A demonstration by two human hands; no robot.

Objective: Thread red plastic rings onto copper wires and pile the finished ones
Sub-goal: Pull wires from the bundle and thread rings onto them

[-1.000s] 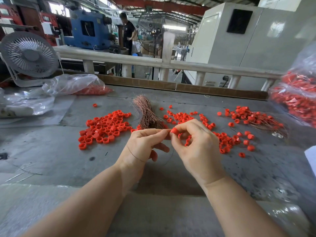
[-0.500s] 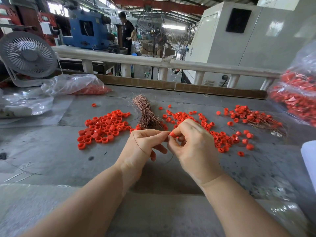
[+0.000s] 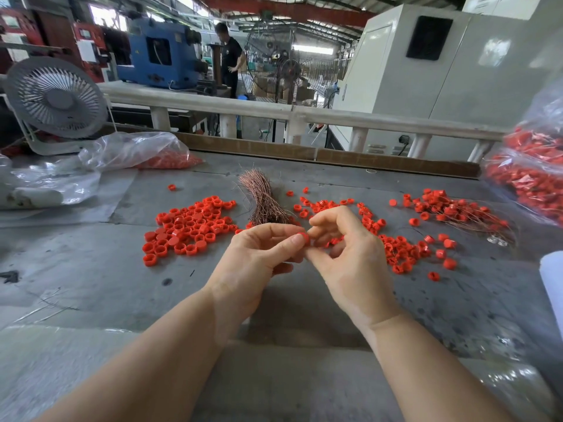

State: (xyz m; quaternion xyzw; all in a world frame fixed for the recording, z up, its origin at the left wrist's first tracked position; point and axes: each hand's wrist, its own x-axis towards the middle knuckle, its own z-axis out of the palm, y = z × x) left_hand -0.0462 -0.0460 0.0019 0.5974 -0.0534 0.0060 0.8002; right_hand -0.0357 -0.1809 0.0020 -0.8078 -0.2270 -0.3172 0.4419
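Nearest, both forearms reach in from the bottom edge and meet over the grey table (image 3: 91,269).

Left hand (image 3: 256,263): thumb and forefinger curled and pinching a red plastic ring (image 3: 303,238) at their tips, the other fingers folded under. The ring sits at the meeting point of the two hands, just right of the left thumb tip.

Right hand (image 3: 350,263): fingers curled, thumb and forefinger tips drawn together just below and right of the ring, touching or nearly touching it. They look pinched on a copper wire, but the strand is too thin to see here — so I cannot tell for sure what they hold, nor which way its long axis runs.

Judgement: the next move turns on this small gap. The ring lies up and left of the right fingertips, so the wire end must travel that way into the bore; the left hand holds the ring.

Beyond the hands: a bundle of copper wires (image 3: 263,199), splayed tips pointing away. Left of it, a spread of loose red rings (image 3: 189,226); right of it, another scatter (image 3: 405,251).

Farther right, the finished pile (image 3: 451,208) — rings with wire tails — well apart from the hands.

Far edge: a bag of red parts (image 3: 530,175) at right, and a desk fan (image 3: 56,99) at left.
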